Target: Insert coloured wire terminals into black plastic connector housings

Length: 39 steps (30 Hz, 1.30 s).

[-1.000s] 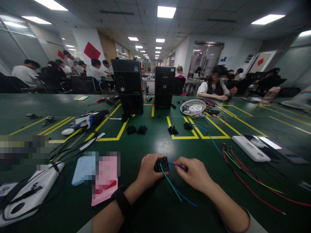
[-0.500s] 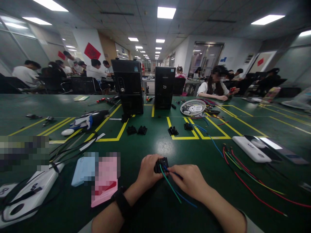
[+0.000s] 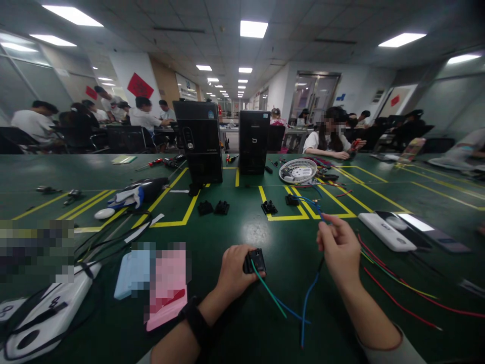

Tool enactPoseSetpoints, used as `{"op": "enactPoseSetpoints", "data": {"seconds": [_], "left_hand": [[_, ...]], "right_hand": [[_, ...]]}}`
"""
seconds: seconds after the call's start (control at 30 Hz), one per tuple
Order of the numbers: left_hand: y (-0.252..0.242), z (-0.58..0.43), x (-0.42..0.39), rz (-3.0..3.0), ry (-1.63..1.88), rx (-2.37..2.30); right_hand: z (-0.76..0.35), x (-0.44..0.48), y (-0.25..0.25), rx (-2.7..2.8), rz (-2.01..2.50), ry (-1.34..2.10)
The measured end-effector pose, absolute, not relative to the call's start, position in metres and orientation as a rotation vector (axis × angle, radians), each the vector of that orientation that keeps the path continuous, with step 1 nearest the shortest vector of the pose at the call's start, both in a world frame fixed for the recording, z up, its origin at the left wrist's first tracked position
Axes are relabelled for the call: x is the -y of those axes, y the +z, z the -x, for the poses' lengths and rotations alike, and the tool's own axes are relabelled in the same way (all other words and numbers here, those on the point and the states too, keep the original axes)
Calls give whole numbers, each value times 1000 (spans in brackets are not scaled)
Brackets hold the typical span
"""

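My left hand (image 3: 235, 268) is closed around a small black block, a connector by its look (image 3: 258, 260), held just above the table. A green wire (image 3: 271, 294) and a blue wire come out of its near side and trail towards me. My right hand (image 3: 338, 247) is raised to the right of it, thumb and fingers pinched on another blue wire (image 3: 310, 290). That wire hangs below the hand, with a dark stretch near the palm. Its upper end shows past the fingertips, close to a similar black block (image 3: 291, 200).
More black blocks (image 3: 269, 207) lie ahead on the green table (image 3: 235, 232). Red, green and yellow wires (image 3: 397, 283), a white power bank (image 3: 386, 232) and phones are at right. Pink (image 3: 166, 313) and blue cases lie left. Two black computer towers (image 3: 253, 144) stand behind, near a white basket (image 3: 298, 171).
My right hand has left the block, moved right and away from me, and now holds up a separate blue wire. My left hand still holds the block. The view has shifted slightly.
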<state>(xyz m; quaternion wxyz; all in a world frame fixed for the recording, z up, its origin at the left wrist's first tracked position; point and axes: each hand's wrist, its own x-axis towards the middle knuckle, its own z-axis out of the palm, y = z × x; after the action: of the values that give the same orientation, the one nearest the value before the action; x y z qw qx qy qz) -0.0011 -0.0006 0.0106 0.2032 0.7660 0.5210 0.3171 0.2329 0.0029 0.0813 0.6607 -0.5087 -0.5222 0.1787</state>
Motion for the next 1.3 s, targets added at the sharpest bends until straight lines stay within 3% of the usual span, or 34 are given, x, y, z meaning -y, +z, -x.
{"op": "enactPoseSetpoints", "data": {"seconds": [0.2, 0.6, 1.3], "left_hand": [[9, 0, 1, -2110, 897, -1465], [14, -1, 1, -2086, 891, -1441], [14, -2, 0, -2076, 868, -1447]], "right_hand": [[-255, -40, 78, 1332, 1345, 489], [-229, -141, 77, 1834, 1797, 192], [-215, -165, 60, 2071, 2063, 80]]}}
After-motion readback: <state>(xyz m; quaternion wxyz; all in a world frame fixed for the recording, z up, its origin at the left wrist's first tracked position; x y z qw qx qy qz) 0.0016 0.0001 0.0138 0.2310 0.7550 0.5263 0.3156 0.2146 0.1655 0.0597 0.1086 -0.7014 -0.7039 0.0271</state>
